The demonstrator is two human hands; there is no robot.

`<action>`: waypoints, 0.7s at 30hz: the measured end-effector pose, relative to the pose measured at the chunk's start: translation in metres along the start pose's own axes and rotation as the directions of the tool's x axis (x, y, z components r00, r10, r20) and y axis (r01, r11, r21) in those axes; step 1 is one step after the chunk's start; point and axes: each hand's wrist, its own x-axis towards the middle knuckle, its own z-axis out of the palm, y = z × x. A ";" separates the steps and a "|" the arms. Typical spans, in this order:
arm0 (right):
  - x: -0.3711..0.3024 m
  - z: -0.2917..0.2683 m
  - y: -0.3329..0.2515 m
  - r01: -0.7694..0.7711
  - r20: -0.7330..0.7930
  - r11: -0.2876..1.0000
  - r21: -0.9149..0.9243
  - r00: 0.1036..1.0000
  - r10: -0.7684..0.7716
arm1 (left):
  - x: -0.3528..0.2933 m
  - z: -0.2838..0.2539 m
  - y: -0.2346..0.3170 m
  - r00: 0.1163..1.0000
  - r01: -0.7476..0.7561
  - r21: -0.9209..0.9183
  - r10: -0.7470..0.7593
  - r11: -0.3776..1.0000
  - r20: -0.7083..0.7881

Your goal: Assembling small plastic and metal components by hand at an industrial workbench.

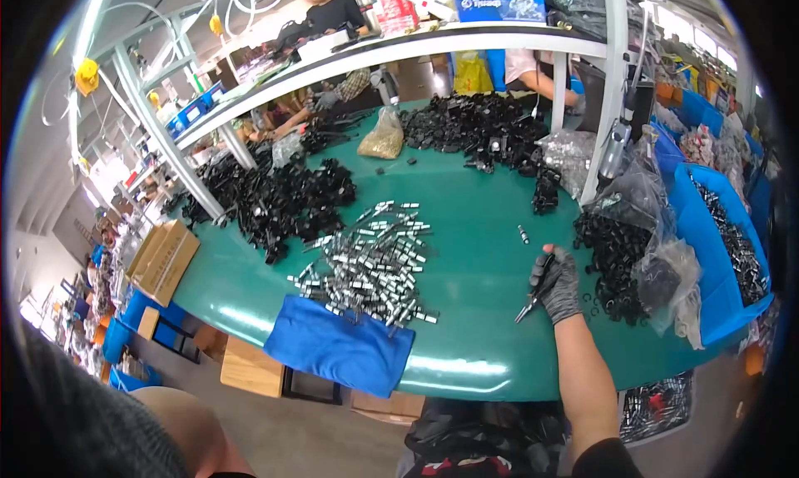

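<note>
Out on the right, we saw the gloved right hand [563,288] over the green table [478,311], its fingers clamped on a pointed hand tool [526,308], metal tip angled down toward us! Just beyond the fingertips lay one small silver-and-black part [523,234], all alone, well apart from the big pile of silver parts [379,266] at centre. Below that pile, we had a blue cloth [339,345] spread to the table's near edge. Close on the right hand's outer side sat a black heap [614,257]. The left hand [104,424] loomed low, cut by the rim; we couldn't tell how its fingers stood.
</note>
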 end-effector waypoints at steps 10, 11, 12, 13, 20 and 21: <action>-0.003 0.001 -0.018 0.129 0.186 0.991 -0.031 0.975 -0.121 | 0.057 -0.053 0.039 0.955 -0.297 0.171 0.289 0.939 0.072; -0.005 -0.005 -0.018 0.131 0.249 0.991 -0.039 0.961 -0.118 | 0.065 -0.065 0.046 0.934 -0.357 0.175 0.350 0.918 0.068; 0.002 -0.003 -0.009 0.181 -0.062 0.982 0.054 0.982 -0.178 | 0.073 -0.071 0.050 0.902 -0.429 0.183 0.431 0.884 0.034; -0.010 -0.002 -0.002 0.102 -0.137 0.894 0.436 0.990 -0.046 | 0.076 -0.061 0.054 0.863 -0.488 0.221 0.505 0.844 -0.026; 0.008 -0.017 0.027 -0.142 -0.211 0.984 -0.110 0.970 0.117 | 0.092 -0.043 0.071 0.491 -0.812 0.295 0.863 0.503 -0.120; 0.008 -0.017 0.022 -0.096 -0.155 0.988 -0.120 0.985 0.077 | 0.084 -0.052 0.067 0.485 -0.825 0.273 0.868 0.494 -0.104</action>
